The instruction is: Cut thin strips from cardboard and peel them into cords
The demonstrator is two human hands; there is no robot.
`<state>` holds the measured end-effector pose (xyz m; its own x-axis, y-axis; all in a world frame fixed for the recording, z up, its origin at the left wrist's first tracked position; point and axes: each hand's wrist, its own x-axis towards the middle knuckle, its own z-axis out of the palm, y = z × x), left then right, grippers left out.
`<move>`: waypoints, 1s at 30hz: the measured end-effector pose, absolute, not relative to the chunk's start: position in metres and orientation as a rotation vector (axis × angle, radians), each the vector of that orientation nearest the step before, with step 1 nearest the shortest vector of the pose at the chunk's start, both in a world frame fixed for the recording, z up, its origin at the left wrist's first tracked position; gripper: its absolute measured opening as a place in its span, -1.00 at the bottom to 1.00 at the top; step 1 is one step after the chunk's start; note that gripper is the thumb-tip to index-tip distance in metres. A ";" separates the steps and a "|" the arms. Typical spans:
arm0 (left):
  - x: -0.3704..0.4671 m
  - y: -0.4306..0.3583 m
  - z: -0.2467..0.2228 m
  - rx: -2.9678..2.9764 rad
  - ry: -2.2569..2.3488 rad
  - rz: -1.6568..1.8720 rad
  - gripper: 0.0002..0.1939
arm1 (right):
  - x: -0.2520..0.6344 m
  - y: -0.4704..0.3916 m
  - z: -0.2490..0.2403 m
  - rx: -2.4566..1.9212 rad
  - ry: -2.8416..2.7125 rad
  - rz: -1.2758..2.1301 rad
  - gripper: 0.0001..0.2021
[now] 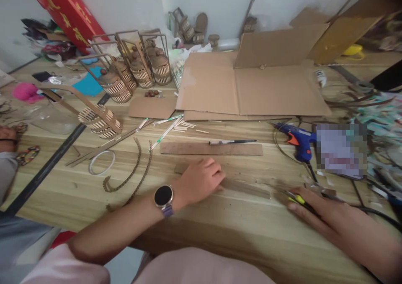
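My left hand (201, 180), with a watch (163, 196) on its wrist, presses down on a thin flat strip (248, 188) lying on the table, its fingers curled together. The strip shows on both sides of the hand. To the right, my right hand (326, 213) is closed around a yellow-green and black cutter (297, 198), its tip near the strip's right end. Just beyond my left hand lies a brown cardboard strip (185, 149) with a pen (234, 142) on it.
A blue glue gun (300, 142) lies at the right. Large cardboard (207, 87) covers the back. Several striped lantern-like baskets (114, 87) stand back left. Braided strips (138, 162) and a white ring (102, 162) lie left; another person's arm (8, 139) is at the edge.
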<state>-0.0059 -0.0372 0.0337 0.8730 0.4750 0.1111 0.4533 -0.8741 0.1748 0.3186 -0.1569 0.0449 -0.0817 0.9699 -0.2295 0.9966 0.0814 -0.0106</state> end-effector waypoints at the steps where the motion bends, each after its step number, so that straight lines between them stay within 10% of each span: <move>1: -0.003 -0.043 0.037 2.912 0.734 0.120 -0.81 | 0.313 -0.156 0.047 2.030 2.176 -0.297 -0.72; 17: 0.017 -0.035 0.086 1.344 1.037 0.430 -0.82 | 0.227 -0.105 0.085 2.723 1.476 -2.080 -0.39; 23: 0.022 -0.055 0.067 0.945 0.853 0.595 -0.91 | 0.196 -0.086 0.087 2.588 1.383 -2.159 -0.50; 30: 0.013 -0.064 0.051 0.770 0.741 0.661 -0.48 | 0.203 -0.075 0.085 2.236 1.384 -2.329 -0.42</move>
<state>0.0131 -0.0638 0.0513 0.5687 0.7500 -0.3378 -0.2507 0.5491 0.7972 0.2026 -0.0752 0.0850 -0.1490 0.7252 -0.6723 0.2441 -0.6318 -0.7357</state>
